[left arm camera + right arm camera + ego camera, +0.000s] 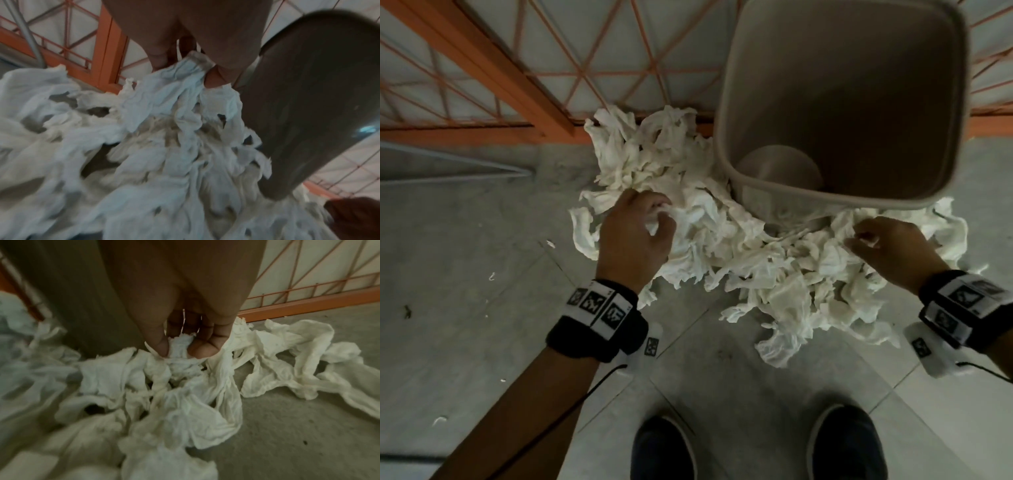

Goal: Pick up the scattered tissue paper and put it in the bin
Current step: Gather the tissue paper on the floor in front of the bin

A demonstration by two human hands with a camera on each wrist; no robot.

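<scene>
A big heap of crumpled white tissue paper (739, 246) lies on the grey floor around the foot of a tall beige bin (726, 102), which stands upright with nothing inside. My left hand (654, 219) is on the heap's left side, fingers curled round a wad of tissue (185, 73). My right hand (866, 236) is at the heap's right side, just below the bin's near rim, thumb and fingers pinching a tuft of tissue (180, 344). In the left wrist view the bin's wall (308, 105) rises right beside the gripped tissue.
An orange metal frame with wire mesh (544, 89) runs along the floor behind the heap and bin. A grey metal bar (448, 171) lies at the left. My two dark shoes (664, 448) stand at the bottom. Small tissue scraps (440, 419) dot the floor on the left.
</scene>
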